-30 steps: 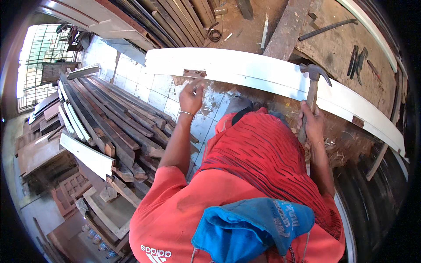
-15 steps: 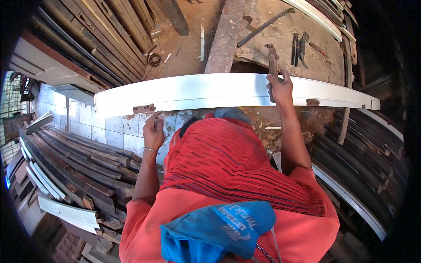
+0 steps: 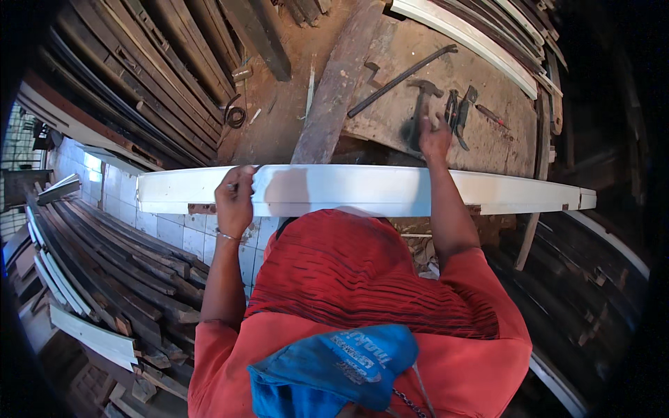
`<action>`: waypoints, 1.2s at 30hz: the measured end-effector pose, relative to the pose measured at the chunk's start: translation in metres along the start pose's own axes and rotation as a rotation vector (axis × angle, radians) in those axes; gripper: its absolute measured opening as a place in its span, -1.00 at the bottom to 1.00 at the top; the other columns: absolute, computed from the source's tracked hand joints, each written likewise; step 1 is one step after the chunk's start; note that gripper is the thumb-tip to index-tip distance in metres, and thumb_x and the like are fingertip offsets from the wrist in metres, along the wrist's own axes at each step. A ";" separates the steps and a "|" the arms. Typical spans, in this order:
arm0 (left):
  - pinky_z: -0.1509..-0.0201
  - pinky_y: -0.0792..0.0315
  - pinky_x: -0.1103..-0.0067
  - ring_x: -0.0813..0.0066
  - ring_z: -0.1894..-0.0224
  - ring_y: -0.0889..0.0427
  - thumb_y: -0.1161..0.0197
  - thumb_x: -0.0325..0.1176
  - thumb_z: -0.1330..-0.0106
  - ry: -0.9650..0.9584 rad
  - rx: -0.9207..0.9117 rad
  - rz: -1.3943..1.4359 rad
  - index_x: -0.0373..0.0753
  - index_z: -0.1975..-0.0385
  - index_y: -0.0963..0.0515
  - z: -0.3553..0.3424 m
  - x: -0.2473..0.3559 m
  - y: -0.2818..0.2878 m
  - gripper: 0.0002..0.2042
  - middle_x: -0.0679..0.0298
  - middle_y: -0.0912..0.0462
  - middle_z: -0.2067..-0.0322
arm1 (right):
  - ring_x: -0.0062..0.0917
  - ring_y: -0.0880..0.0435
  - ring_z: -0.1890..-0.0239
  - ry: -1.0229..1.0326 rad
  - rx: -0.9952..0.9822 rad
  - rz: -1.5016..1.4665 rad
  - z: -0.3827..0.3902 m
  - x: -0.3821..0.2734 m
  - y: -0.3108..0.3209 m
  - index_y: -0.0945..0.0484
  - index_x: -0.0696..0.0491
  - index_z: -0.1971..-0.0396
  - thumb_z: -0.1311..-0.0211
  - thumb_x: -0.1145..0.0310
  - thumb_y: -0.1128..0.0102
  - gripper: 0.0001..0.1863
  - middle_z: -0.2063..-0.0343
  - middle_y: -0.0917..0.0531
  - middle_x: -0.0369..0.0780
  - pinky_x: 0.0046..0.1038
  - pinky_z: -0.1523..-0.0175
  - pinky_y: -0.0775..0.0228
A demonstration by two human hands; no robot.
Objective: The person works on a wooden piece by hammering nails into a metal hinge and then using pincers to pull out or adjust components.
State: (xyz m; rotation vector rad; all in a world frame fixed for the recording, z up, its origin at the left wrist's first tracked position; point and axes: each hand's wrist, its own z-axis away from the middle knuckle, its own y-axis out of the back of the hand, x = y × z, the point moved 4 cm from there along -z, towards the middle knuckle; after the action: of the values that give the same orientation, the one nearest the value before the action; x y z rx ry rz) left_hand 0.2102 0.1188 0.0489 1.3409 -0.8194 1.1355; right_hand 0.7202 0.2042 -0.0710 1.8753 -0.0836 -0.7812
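Note:
Across in front of me lies a long white board (image 3: 348, 188) with dark notches along its near edge. My left hand (image 3: 235, 198) rests over its left part, fingers curled; a small thing seems to be in them, too small to name. Beyond the board my right hand (image 3: 435, 141) reaches over the wooden bench, its fingers apart against the handle of a claw hammer (image 3: 422, 104). The hammer lies on or just above the bench, slightly blurred. Right of it are pliers (image 3: 451, 106), a second dark plier-like tool (image 3: 465, 115) and a thin red-handled tool (image 3: 492, 115).
A pry bar (image 3: 404, 80) lies on the bench (image 3: 390, 52), left of the hammer. A plank (image 3: 338, 83) runs along the bench's left side. Stacked dark timber (image 3: 132, 258) fills the left, with more timber (image 3: 578, 265) at right. A coiled strap (image 3: 235, 115) lies on the floor.
My right hand has carried the hammer forward from over the board to the bench, and its fingers have loosened. The left hand has moved from the near edge onto the board. The view has shifted.

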 end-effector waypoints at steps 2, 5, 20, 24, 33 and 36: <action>0.28 -0.49 0.61 0.63 0.41 -0.58 -0.20 -0.31 -0.47 -0.083 -0.093 -0.067 -0.38 0.14 -0.67 -0.014 0.022 -0.040 -0.76 0.27 -0.70 0.38 | 0.00 -0.52 -0.20 -0.155 -0.089 0.156 -0.021 0.031 0.001 -0.48 0.01 -0.24 -0.20 -0.04 -0.26 -0.33 -0.20 -0.50 0.11 -0.13 -0.32 -0.34; 0.22 -0.52 0.59 0.55 0.35 -0.65 -0.19 -0.41 -0.41 -0.057 -0.250 -0.023 -0.36 0.05 -0.66 -0.037 0.020 -0.106 -0.77 0.24 -0.73 0.28 | 0.02 -0.51 -0.20 -0.231 -0.273 0.272 -0.033 0.055 0.007 -0.46 -0.07 -0.26 -0.14 0.05 -0.34 -0.34 -0.27 -0.42 0.10 -0.09 -0.29 -0.37; -0.24 -0.44 0.42 0.32 -0.15 -0.58 -0.21 -0.28 -0.45 0.137 -0.514 0.148 -0.23 -0.36 -0.36 -0.111 -0.031 -0.363 -0.50 0.08 -0.64 -0.08 | -0.59 -0.60 0.39 -0.700 -0.196 -1.062 -0.003 0.103 0.025 -0.60 0.17 0.01 -0.37 0.35 -0.15 -0.71 0.34 -0.68 -0.26 -0.53 0.26 -0.45; -0.03 -0.50 0.54 0.49 0.16 -0.67 -0.20 -0.29 -0.44 0.095 -0.583 0.079 -0.30 -0.16 -0.55 -0.093 -0.017 -0.311 -0.64 0.14 -0.75 0.18 | -0.70 -0.54 0.42 -0.408 -0.147 -0.920 0.019 0.091 0.044 -0.62 0.10 -0.02 -0.34 0.42 -0.15 -0.71 0.38 -0.64 -0.33 -0.59 0.26 -0.41; 0.12 -0.53 0.60 0.60 0.32 -0.66 -0.34 -0.27 -0.37 0.079 -0.221 0.051 -0.33 0.32 -0.72 -0.020 -0.028 -0.080 -0.78 0.28 -0.76 0.39 | -0.61 -0.64 0.43 -0.067 -0.366 -0.931 0.024 -0.104 0.096 -0.54 0.33 -0.11 -0.37 0.36 -0.31 -0.57 0.36 -0.67 -0.21 -0.54 0.27 -0.51; 0.13 -0.53 0.60 0.58 0.30 -0.66 -0.28 -0.29 -0.42 0.058 0.125 0.270 -0.35 0.26 -0.69 -0.017 -0.039 0.007 -0.78 0.27 -0.74 0.36 | -0.64 -0.57 0.46 -0.030 -0.429 -1.094 0.036 -0.173 0.095 -0.58 0.28 -0.09 -0.38 0.31 -0.31 -0.59 0.38 -0.66 -0.25 -0.59 0.33 -0.40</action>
State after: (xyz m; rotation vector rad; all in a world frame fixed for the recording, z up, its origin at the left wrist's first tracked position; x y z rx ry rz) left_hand 0.1896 0.1287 0.0126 1.3189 -0.9195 1.4506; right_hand 0.5918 0.2022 0.0837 1.3980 1.0850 -1.4036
